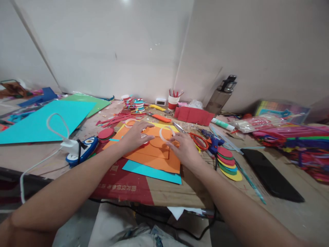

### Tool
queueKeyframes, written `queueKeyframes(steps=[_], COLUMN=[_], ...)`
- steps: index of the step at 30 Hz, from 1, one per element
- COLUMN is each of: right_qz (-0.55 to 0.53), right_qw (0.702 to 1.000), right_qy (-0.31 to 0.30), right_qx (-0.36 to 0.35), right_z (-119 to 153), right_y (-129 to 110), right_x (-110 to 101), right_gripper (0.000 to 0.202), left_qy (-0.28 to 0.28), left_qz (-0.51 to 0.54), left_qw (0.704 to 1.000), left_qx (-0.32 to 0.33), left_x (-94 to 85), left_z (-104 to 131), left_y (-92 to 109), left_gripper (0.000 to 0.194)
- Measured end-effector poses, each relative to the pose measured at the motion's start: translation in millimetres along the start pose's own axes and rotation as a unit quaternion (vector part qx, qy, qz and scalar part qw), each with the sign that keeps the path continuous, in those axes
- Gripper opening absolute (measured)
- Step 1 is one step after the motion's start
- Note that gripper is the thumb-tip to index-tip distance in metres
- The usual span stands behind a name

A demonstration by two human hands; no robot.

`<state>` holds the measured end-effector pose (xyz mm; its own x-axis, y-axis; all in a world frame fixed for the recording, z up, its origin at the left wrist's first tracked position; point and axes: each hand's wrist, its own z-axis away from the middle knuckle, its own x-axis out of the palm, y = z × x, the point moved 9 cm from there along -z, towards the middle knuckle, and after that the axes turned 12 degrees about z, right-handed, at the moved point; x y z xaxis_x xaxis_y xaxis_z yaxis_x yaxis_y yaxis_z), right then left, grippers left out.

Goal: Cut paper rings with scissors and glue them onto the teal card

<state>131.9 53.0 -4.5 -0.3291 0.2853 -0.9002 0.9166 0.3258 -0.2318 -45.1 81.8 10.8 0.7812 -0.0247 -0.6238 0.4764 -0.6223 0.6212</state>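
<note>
My left hand [136,136] is over the orange paper sheets [156,158], its thumb and fingers apart. Just beneath its thumb lies a small red-and-white round piece [144,140], partly hidden. In my right hand [183,146] is a curved white paper strip [162,134], bent into an open loop above the orange sheets. A white ring, possibly a tape roll [130,122], rests behind my left hand. A blue paper sheet [154,171] sticks out from under the orange ones. Scissors with orange handles [199,141] lie beyond my right hand.
Stacked red discs [106,133] and a blue device [83,151] with a white plug are at left. At right lie a blue glue gun [214,142], colored discs [228,164] and a black phone [271,175]. Behind are an orange cutter [161,118] and a bottle [222,94].
</note>
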Motion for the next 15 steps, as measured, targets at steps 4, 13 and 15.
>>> queueKeyframes(steps=[4, 13, 15], right_qz=[0.053, -0.031, -0.060], right_qw=[0.998, 0.996, 0.992], right_qy=[-0.038, 0.044, 0.069], right_qx=[-0.010, -0.070, -0.092], right_z=[-2, 0, 2], right_y=[-7, 0, -5], right_x=[12, -13, -23], right_gripper=[0.027, 0.025, 0.022], left_qy=[0.003, -0.042, -0.120], left_qz=[-0.020, 0.022, 0.056], left_qw=[0.999, 0.996, 0.982], left_qx=[-0.037, 0.074, 0.137], left_x=[-1.8, 8.1, 24.0], left_z=[-1, 5, 14], left_y=[-11, 16, 36], left_gripper=[0.036, 0.024, 0.024])
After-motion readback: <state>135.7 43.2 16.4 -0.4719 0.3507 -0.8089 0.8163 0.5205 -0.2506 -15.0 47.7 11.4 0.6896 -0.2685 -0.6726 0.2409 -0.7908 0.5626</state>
